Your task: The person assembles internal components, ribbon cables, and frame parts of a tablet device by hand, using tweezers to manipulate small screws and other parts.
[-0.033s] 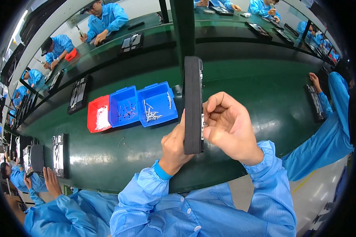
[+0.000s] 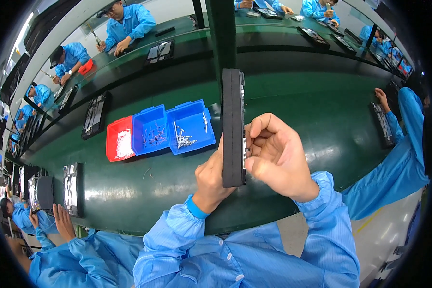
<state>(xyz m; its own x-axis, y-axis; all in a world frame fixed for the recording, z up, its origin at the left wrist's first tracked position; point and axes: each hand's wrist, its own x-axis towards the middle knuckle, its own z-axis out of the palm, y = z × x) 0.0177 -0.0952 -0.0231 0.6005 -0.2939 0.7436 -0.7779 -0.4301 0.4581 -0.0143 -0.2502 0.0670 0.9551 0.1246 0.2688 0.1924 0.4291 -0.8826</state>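
A black rectangular device housing stands on its narrow edge above the bench, its thin side toward me. My left hand is closed around its lower left part, with the fingertips hidden behind it. Along the housing's right face run small silvery metal parts. Against these parts, my right hand has its fingers curled and its thumb nearly meeting them. Whatever lies between those fingertips is too small and covered to make out.
Left of the housing stand a blue bin of metal pins, a blue bin of small dark-and-red pieces and a red bin of white pieces. Similar devices lie on the green bench. Co-workers in blue sit on both sides and opposite.
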